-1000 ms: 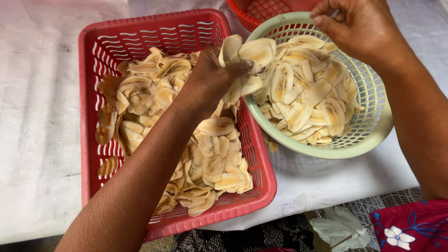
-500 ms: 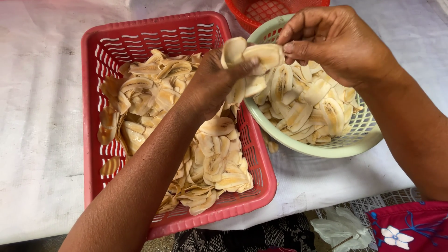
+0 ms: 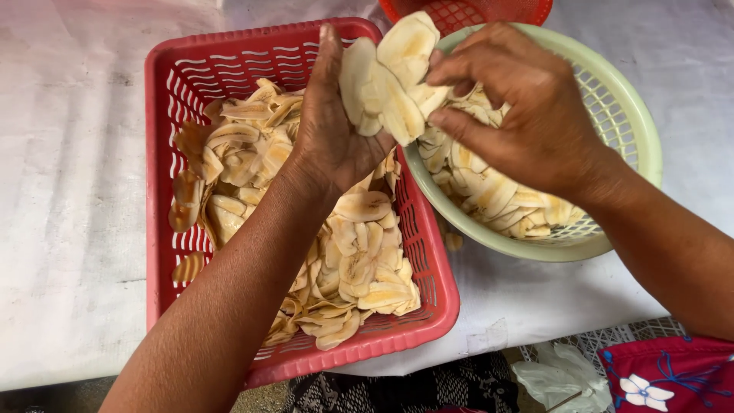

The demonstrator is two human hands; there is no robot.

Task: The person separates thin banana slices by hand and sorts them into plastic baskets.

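- The left hand [image 3: 334, 126] is raised over the far right corner of the red rectangular slotted plastic basket [image 3: 164, 145], palm turned right, cupping a fanned stack of pale, long-cut banana slices [image 3: 386, 80] against palm and thumb.
- The right hand [image 3: 520, 111] comes in from the right above the pale green round plastic colander [image 3: 628, 115]; its fingertips [image 3: 442, 75] pinch the right edge of the same stack, so both hands grip it together.
- The stack sits in the air between the 2 hands, above the gap where the red basket's right wall meets the green colander's rim.
- The red basket holds a loose heap of similar banana slices [image 3: 336, 252], some yellower, some browned at the left side.
- The green colander just beside it, touching or nearly touching its right wall, holds more pale slices [image 3: 497, 195], partly hidden under the right hand.
- A second red round mesh basket [image 3: 466, 11] shows at the top edge, behind the colander.
- Everything stands on a white cloth-covered surface [image 3: 69, 191].
- 1 stray slice [image 3: 453, 241] lies on the cloth between basket and colander.
- At the lower right, red flower-printed fabric [image 3: 665, 375] is visible.
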